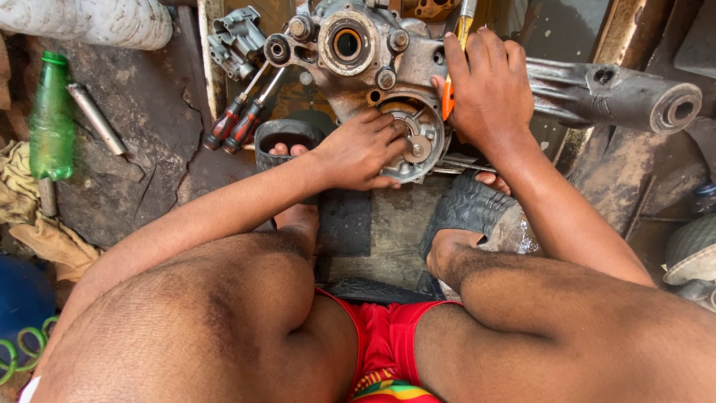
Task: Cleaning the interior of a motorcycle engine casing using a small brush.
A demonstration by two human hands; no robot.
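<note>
A grimy metal engine casing [373, 60] lies on the floor between the squatting person's feet; it looks heavy, rigid & oily, prob. best held by its thick outer housing, not the small round gear plate [418, 142]. Left hand [358, 149] reaches in from the left w/ fingers curled and pressed on that plate, holding nothing. Right hand [485, 89] is draped over the casing, grip closed on an orange-handled tool [447, 97].

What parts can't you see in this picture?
Head view:
- Right hand covers most of the orange tool; its tip is hidden.
- Left hand hides part of the round gear housing.
- Engine case top is cut off by the picture edge.
</note>
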